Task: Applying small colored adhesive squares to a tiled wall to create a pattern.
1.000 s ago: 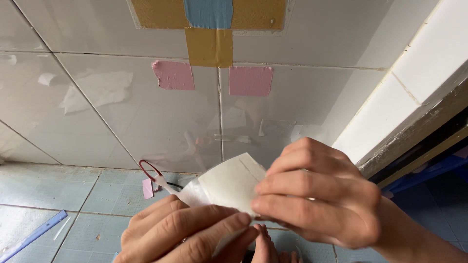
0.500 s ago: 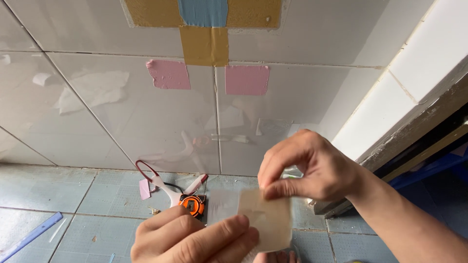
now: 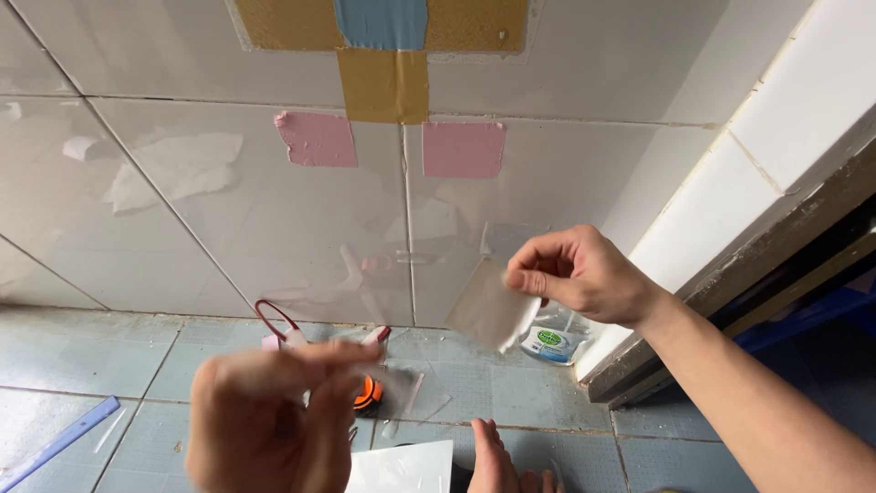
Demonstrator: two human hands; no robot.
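Note:
My right hand [image 3: 582,274] is raised in front of the white tiled wall, pinching a small pale square sheet [image 3: 490,308] by one edge. My left hand [image 3: 265,422] is low at the left, motion-blurred, with its fingers pinched on a thin clear film [image 3: 383,376] that is hard to make out. Behind the left hand on the floor lie an orange and black tool [image 3: 368,394] and red-handled scissors [image 3: 278,325]. Coloured squares are stuck on the wall: pink squares [image 3: 464,149], a yellow one [image 3: 382,86] and a blue one [image 3: 380,23].
A white sheet [image 3: 401,467] lies on the grey-blue floor tiles at the bottom. My bare foot [image 3: 493,456] shows beside it. A round white container [image 3: 549,342] stands by the wall corner. A blue ruler [image 3: 57,443] lies at the far left. A dark door frame [image 3: 748,283] is at the right.
My hands have come apart. The right hand lifted up and right with the pale sheet, while the left hand dropped lower and left, uncovering the tools on the floor.

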